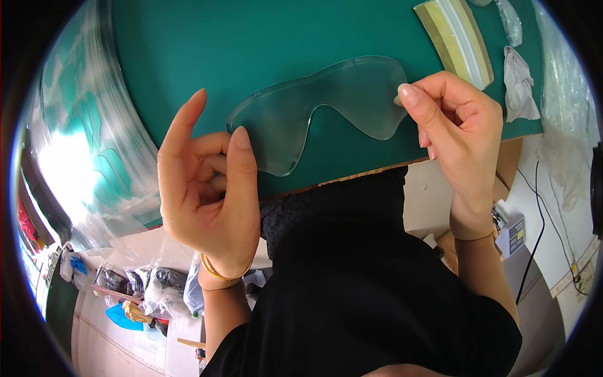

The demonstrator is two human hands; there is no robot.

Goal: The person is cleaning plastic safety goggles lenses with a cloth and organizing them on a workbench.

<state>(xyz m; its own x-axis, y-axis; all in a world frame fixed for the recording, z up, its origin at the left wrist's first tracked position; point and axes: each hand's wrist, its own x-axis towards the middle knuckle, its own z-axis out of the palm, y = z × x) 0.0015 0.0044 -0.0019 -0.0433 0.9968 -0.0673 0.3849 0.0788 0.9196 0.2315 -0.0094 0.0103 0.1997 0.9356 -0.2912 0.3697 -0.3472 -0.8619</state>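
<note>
A clear, grey-tinted one-piece goggle lens (270, 119) with a nose cutout spans the space between my hands, above the green tabletop (207, 38). Its left end is pinched between the thumb and bent fingers of my left hand (210, 166), whose index finger points up and away from it. At the other end, the thumb and index finger of my right hand (455, 122) grip the lens's edge. The nose cutout faces toward me. A gold bangle (220, 270) circles my left wrist.
Clear plastic sheeting with cut shapes (100, 144) covers the table's left side. At the back right lie a yellowish curved strip (455, 41), a crumpled white cloth (520, 85) and a plastic bag (568, 94). Below, right, are a grey box (512, 235) and black cable (539, 232).
</note>
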